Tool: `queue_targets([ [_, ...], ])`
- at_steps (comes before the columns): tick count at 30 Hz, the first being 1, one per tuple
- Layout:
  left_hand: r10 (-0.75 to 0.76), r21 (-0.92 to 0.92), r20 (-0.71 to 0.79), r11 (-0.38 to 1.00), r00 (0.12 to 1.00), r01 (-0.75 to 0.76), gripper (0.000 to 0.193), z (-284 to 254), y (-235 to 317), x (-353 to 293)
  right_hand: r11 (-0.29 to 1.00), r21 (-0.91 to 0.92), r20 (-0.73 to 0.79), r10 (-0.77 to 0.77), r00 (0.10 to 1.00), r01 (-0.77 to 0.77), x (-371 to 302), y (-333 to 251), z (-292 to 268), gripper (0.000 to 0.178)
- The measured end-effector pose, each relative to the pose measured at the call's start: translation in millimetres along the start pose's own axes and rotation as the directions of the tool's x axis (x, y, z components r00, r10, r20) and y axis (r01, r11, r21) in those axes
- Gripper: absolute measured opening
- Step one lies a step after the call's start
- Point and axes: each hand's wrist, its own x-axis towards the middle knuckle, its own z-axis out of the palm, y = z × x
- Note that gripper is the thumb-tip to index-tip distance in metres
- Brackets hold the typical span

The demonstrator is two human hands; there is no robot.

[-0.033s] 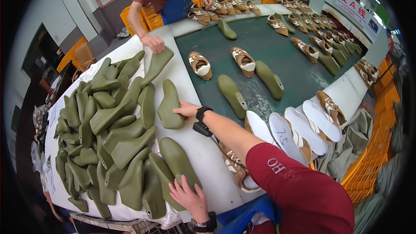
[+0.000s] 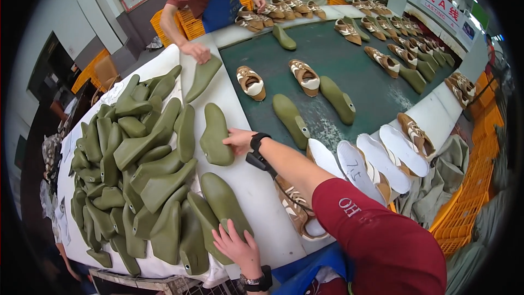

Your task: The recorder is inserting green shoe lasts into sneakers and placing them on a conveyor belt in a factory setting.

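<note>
On the white table [image 2: 274,236], one green shoe last [image 2: 214,131] sits a little apart from the big heap of lasts [image 2: 136,180]. The right hand [image 2: 237,141] is at its side edge, with the fingers curled in and the thumb close by, so it looks pinched; I can't tell how hard. Holding from the side seems to leave the long top bare. The left hand [image 2: 238,246] has its fingers spread over the low end of another last [image 2: 225,199], maybe so it won't slide. The heap lies all jumbled, probably because so many share a small spot. At the far side, a co-worker's hand [image 2: 195,52] holds the top end of a tilted last [image 2: 203,79], perhaps because that part is easy to grab. On the green work top [image 2: 245,49], two brown-and-white shoes [image 2: 304,78] stand well apart, likely so each is easy to reach
</note>
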Motion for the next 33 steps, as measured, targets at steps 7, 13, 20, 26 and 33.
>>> queue_targets([
  [7, 0.008, 0.044, -0.015, 0.999, 1.000, -0.007, 0.064, -0.6, -7.0, -4.4, 0.574, -0.819, -0.259, -0.332, 0.907, -0.024, -39.8, -43.4, 63.0, 0.043],
  [13, -0.032, 0.043, 0.025, 0.999, 0.999, 0.031, 0.064, -0.5, -7.1, -2.3, 0.520, -0.834, 0.007, -0.324, 0.946, 0.185, -30.4, -50.3, 44.0, 0.052],
  [20, -0.019, 0.021, 0.015, 1.000, 1.000, 0.019, 0.058, -1.7, -13.5, -3.4, 0.208, -0.954, -0.296, -0.527, 0.797, -0.217, 8.3, -74.9, -82.1, 0.029],
  [26, 0.010, 0.067, 0.030, 0.998, 0.999, -0.012, 0.050, -10.5, -4.6, 5.3, 0.215, -0.941, -0.340, -0.620, 0.707, -0.263, 44.3, -65.1, -116.4, 0.027],
  [33, 0.014, 0.030, -0.005, 0.999, 1.000, -0.013, 0.048, -9.9, -3.7, 7.2, 0.205, -0.959, -0.280, -0.552, 0.785, -0.198, 56.1, -63.5, -109.3, 0.016],
])
